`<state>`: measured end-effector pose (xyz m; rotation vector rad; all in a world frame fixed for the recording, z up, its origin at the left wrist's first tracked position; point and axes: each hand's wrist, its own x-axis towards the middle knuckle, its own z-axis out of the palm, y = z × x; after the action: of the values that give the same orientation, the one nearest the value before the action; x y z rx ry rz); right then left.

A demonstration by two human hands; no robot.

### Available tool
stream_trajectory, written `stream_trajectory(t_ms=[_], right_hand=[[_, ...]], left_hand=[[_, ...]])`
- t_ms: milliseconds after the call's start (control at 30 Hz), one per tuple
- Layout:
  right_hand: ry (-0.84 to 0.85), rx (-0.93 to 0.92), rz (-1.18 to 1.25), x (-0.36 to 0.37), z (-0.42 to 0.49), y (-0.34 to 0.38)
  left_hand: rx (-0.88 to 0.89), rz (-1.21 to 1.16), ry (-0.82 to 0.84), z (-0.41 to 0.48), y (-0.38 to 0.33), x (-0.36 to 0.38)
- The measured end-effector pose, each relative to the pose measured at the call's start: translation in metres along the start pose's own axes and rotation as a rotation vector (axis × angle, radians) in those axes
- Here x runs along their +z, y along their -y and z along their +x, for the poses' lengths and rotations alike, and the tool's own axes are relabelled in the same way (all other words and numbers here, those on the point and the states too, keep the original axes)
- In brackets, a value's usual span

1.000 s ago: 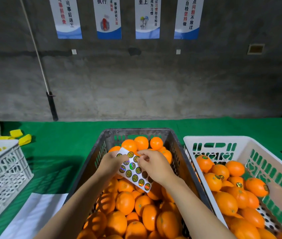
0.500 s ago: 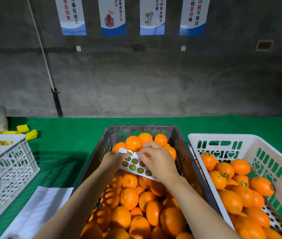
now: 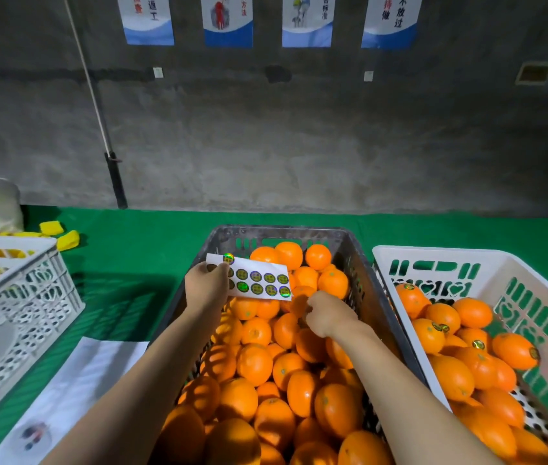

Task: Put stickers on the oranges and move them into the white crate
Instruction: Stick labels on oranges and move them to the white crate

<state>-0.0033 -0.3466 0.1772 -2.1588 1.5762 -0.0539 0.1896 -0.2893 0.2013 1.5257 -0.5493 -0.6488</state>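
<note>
Left hand (image 3: 206, 286) pinches the sticker sheet (image 3: 255, 279) above the grey crate (image 3: 359, 263) of oranges (image 3: 255, 364). Right hand (image 3: 324, 313), fingers curled, reaches among the fruit; whether it holds a sticker cannot be told. The white crate (image 3: 433, 255) holds stickered oranges (image 3: 450, 377) at right. Green table covering (image 3: 138, 250); grey concrete wall (image 3: 299, 146) with posters (image 3: 307, 20).

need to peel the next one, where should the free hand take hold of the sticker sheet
Judging by its pose, pinch the sticker sheet at its bare right edge, coming from the right. The left hand already holds its left end above the grey crate, so the right end sticks out free. The right hand, fingers curled, sits just below that corner.
</note>
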Motion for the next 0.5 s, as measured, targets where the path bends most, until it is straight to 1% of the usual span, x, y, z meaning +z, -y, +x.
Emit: stream_trajectory(t_ms=[100,200,500], right_hand=[[0.061,0.07,0.073,-0.0023,0.0013,-0.0016],[0.105,0.091,0.075,-0.0041,-0.0008,-0.0004],[0.053,0.107,0.014,0.0045,0.002,-0.0016]], left_hand=[[0.013,0.021,0.033,-0.0017,0.001,-0.0005],[0.023,0.059,0.067,-0.0013,0.0015,0.0002],[0.079,0.176,0.128,-0.0046,0.0029,0.003]])
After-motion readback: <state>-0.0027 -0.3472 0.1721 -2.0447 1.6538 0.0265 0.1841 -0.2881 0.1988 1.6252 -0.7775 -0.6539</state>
